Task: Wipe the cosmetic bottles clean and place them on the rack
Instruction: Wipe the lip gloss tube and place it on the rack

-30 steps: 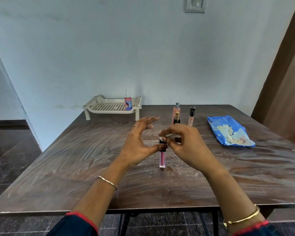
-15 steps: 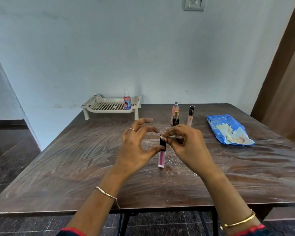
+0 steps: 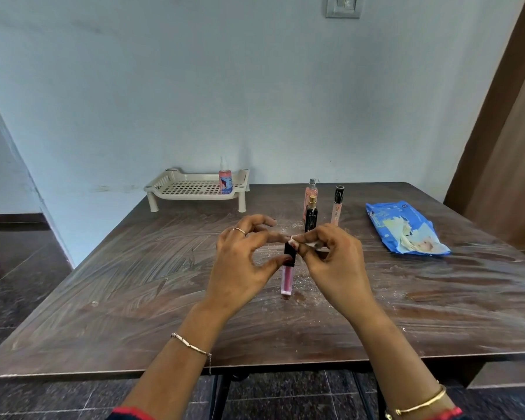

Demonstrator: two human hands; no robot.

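A pink lip gloss tube with a black cap stands upright on the brown table. My left hand pinches its cap between thumb and forefinger. My right hand pinches a small white wipe against the top of the cap. The cream slotted rack sits at the back left and holds one pink spray bottle. Behind my hands stand a peach spray bottle, a small black bottle and a slim black-capped tube.
A blue pack of wipes lies on the table to the right, its flap open. White dust and specks cover the tabletop around the tube. A brown door stands at the right edge, and the blue wall runs behind the table.
My left fingers have curled in closer to the cap. The right hand keeps the wipe at the cap top. The tube stays in place.
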